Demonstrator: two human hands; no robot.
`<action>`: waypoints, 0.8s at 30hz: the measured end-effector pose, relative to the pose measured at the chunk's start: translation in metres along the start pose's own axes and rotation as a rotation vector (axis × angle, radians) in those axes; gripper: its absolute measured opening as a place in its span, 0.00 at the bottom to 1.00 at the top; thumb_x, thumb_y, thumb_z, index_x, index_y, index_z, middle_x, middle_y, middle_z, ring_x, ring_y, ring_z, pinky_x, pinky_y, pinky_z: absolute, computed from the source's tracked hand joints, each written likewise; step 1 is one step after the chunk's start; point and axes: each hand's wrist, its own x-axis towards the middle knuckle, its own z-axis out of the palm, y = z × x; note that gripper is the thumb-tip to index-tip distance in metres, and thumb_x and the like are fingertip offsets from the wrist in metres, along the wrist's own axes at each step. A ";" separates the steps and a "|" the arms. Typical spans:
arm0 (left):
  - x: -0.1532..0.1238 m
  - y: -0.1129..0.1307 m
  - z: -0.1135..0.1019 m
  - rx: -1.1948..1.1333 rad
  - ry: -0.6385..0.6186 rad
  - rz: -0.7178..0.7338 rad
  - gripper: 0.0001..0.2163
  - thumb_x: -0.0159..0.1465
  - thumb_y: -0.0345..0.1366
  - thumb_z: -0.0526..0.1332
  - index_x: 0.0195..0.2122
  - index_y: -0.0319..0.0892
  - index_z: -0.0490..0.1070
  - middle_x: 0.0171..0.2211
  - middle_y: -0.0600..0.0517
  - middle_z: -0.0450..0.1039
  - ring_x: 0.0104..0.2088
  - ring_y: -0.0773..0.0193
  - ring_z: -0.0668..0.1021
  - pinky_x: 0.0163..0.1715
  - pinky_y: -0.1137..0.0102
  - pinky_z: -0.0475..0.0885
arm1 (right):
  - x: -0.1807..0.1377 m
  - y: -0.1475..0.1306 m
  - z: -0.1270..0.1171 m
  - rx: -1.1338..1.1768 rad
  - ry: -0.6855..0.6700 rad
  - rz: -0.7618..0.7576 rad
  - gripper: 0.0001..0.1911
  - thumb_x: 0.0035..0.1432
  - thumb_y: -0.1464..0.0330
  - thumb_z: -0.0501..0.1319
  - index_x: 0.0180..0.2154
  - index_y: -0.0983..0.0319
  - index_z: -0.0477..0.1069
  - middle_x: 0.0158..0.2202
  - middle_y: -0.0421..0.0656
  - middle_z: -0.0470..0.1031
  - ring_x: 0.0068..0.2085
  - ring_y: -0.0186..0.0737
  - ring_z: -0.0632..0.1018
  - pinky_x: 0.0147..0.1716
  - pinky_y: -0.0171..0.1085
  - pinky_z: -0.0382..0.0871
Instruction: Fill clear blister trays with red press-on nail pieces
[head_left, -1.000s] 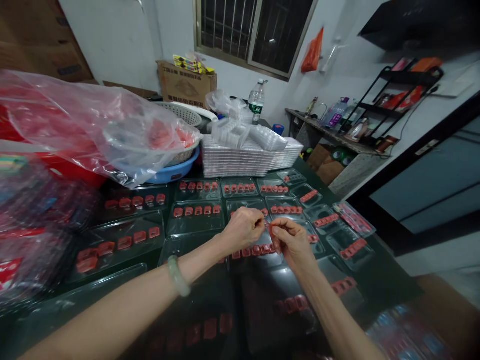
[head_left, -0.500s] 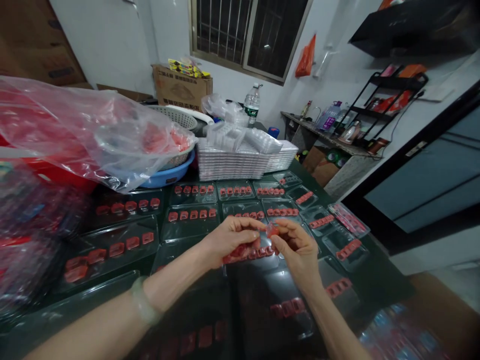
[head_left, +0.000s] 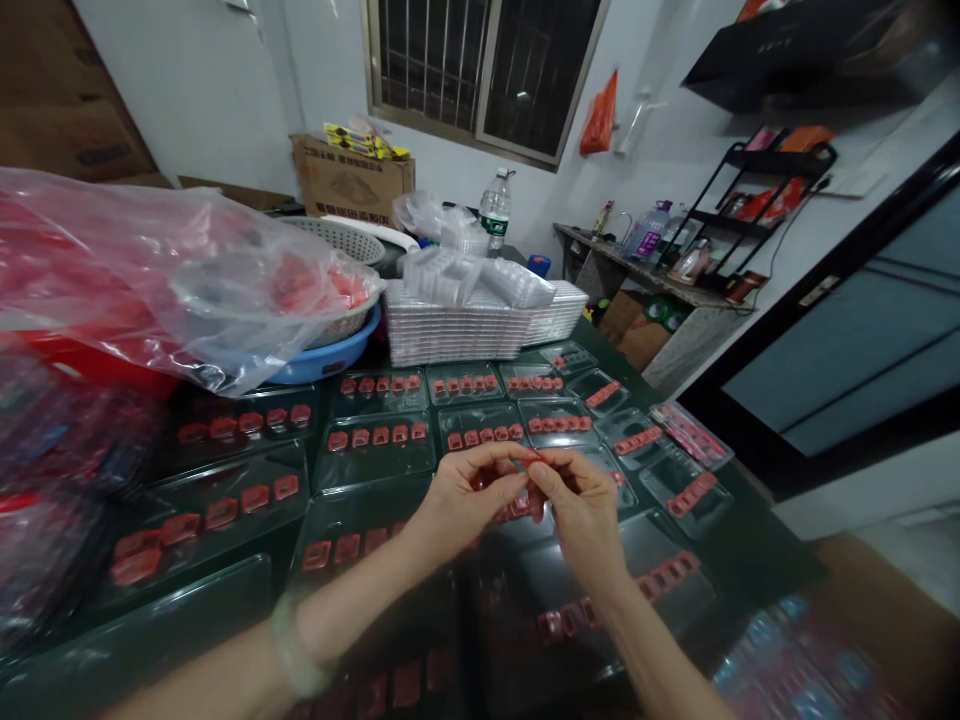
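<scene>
My left hand (head_left: pixel 469 490) and my right hand (head_left: pixel 581 500) meet over the middle of the table. Their fingertips pinch a small red plastic piece (head_left: pixel 531 457) between them. Fingers cover most of it, so its shape is hard to make out. More red shows under my left palm, partly hidden. Around and below the hands lie shallow clear plastic trays (head_left: pixel 375 462), many bearing a row of small red cup-like pieces (head_left: pixel 381 435). A pale bangle (head_left: pixel 292 645) circles my left wrist.
Clear trays (head_left: pixel 457 330) are stacked at the back. To the left, a plastic bag (head_left: pixel 225 280) drapes over a blue basin (head_left: pixel 330 358). A filled package (head_left: pixel 694 437) lies at the table's right edge. A water bottle (head_left: pixel 496 210) and a cardboard box (head_left: pixel 352 180) stand behind.
Both hands have drawn closer together, and their fingertips now meet at the red piece, which my right fingers held up before. The camera view has shifted slightly.
</scene>
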 end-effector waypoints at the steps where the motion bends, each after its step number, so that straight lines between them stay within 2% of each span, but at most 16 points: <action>1: 0.001 -0.002 -0.001 0.106 0.022 0.074 0.08 0.56 0.33 0.57 0.37 0.40 0.69 0.24 0.54 0.68 0.23 0.72 0.69 0.22 0.77 0.62 | 0.001 0.002 0.001 0.051 -0.010 0.025 0.05 0.50 0.67 0.59 0.31 0.62 0.69 0.19 0.36 0.67 0.18 0.28 0.66 0.16 0.29 0.61; 5: 0.006 -0.011 -0.009 0.410 0.052 0.250 0.04 0.56 0.30 0.56 0.31 0.39 0.69 0.26 0.52 0.69 0.26 0.70 0.70 0.26 0.75 0.64 | 0.005 0.011 0.002 0.240 -0.082 0.131 0.05 0.50 0.68 0.59 0.28 0.63 0.68 0.19 0.36 0.65 0.16 0.26 0.64 0.12 0.27 0.58; 10: 0.010 -0.012 -0.012 0.505 0.055 0.306 0.08 0.57 0.31 0.55 0.35 0.40 0.71 0.29 0.51 0.70 0.30 0.68 0.71 0.31 0.74 0.65 | 0.008 0.016 -0.003 0.332 -0.171 0.262 0.08 0.51 0.66 0.58 0.24 0.64 0.65 0.18 0.35 0.64 0.15 0.25 0.63 0.10 0.26 0.55; 13: 0.011 -0.009 -0.011 0.451 -0.014 0.241 0.07 0.56 0.32 0.56 0.35 0.39 0.71 0.29 0.50 0.71 0.30 0.67 0.71 0.30 0.74 0.65 | 0.010 0.017 -0.005 0.349 -0.161 0.296 0.09 0.49 0.65 0.60 0.24 0.64 0.65 0.18 0.35 0.64 0.14 0.24 0.63 0.09 0.26 0.55; 17: 0.010 -0.007 -0.010 0.371 -0.103 0.082 0.07 0.56 0.35 0.56 0.26 0.38 0.69 0.22 0.53 0.68 0.24 0.70 0.69 0.24 0.76 0.63 | 0.013 0.017 -0.006 0.321 -0.129 0.258 0.07 0.48 0.66 0.61 0.27 0.63 0.67 0.18 0.34 0.64 0.15 0.25 0.63 0.10 0.26 0.56; 20: 0.011 -0.010 -0.009 0.313 -0.038 0.058 0.07 0.55 0.36 0.57 0.24 0.38 0.67 0.21 0.54 0.66 0.21 0.71 0.67 0.22 0.77 0.61 | 0.016 0.017 -0.007 0.211 -0.123 0.184 0.08 0.48 0.65 0.60 0.29 0.64 0.70 0.18 0.36 0.66 0.16 0.26 0.64 0.13 0.27 0.58; 22: 0.014 -0.011 -0.007 0.286 0.063 0.072 0.05 0.54 0.36 0.59 0.26 0.39 0.68 0.22 0.54 0.66 0.22 0.71 0.66 0.22 0.77 0.60 | 0.019 0.015 -0.010 0.114 -0.122 0.149 0.10 0.48 0.65 0.60 0.32 0.64 0.71 0.18 0.36 0.67 0.16 0.26 0.65 0.15 0.28 0.60; 24: 0.018 -0.010 -0.005 0.276 0.108 0.076 0.06 0.52 0.35 0.60 0.29 0.39 0.70 0.24 0.53 0.68 0.23 0.71 0.67 0.23 0.77 0.61 | 0.021 0.013 -0.012 0.046 -0.132 0.148 0.12 0.48 0.64 0.60 0.35 0.64 0.71 0.17 0.36 0.66 0.16 0.27 0.66 0.16 0.29 0.60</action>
